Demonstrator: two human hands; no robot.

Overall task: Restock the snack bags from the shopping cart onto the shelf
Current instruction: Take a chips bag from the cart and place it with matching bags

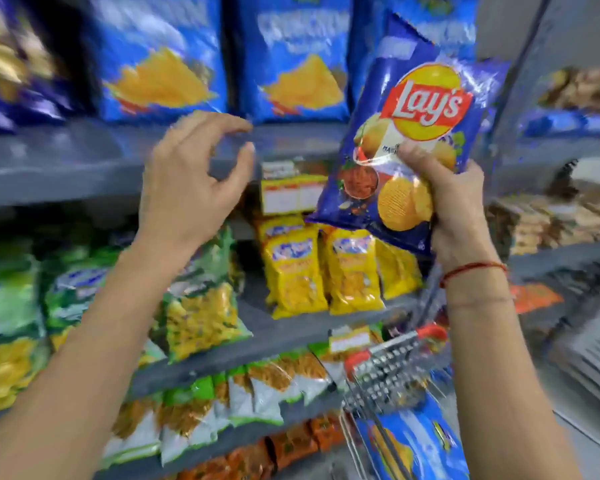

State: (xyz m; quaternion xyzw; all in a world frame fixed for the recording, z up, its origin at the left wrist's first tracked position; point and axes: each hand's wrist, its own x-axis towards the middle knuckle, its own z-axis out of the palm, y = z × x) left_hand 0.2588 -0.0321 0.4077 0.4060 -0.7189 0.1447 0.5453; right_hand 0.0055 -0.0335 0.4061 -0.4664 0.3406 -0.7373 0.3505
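Shelving (66, 168): grey tiers stacked across the left and centre of the view; heavy motion blur at the left.
Top-tier stock: large light-blue chip bags (160, 60) standing upright side by side; print unreadable.
Middle-tier stock: green bags (201, 306) at left, yellow bags (293, 271) at centre, standing on the tier.
Shopping cart (388, 372): wire basket with red corner caps, low right; a light-blue bag (409, 445) lies inside.
Lay's bag (409, 150): dark blue, glossy, crinkled; red-and-yellow round logo, ridged chips and a red spice bowl printed below. Tilted, top leaning right, held in the air in front of the top tier's edge, above the yellow bags.
Right hand (454, 209): gripping the bag's lower right part; thumb pressed on the front face below the logo, other fingers hidden behind the bag. Red thread on the wrist.
Left hand (191, 181): empty, fingers curled and apart, thumb spread; just left of the bag, not touching, in front of the top tier's edge.
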